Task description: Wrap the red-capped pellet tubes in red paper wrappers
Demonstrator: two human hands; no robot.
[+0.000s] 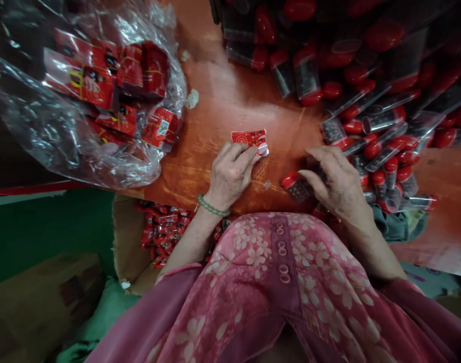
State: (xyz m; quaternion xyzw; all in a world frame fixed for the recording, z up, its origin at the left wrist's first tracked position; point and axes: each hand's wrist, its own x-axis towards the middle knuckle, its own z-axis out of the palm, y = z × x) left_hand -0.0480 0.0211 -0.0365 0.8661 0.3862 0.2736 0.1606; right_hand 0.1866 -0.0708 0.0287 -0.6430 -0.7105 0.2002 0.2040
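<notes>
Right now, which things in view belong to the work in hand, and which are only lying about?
Likely in the work:
red label, in the left hand
red-capped tubes, by the right hand and piled beyond
bundled red labels in the plastic bag

Likely only lying about:
crumpled cloth
brown carton, lower left
pale scrap

We see a glossy orange-brown tabletop (206, 45), a crumpled grey-green cloth (395, 227) at its near edge and, lower left, a brown cardboard box (34, 297) beside pale green fabric (115, 305).
</notes>
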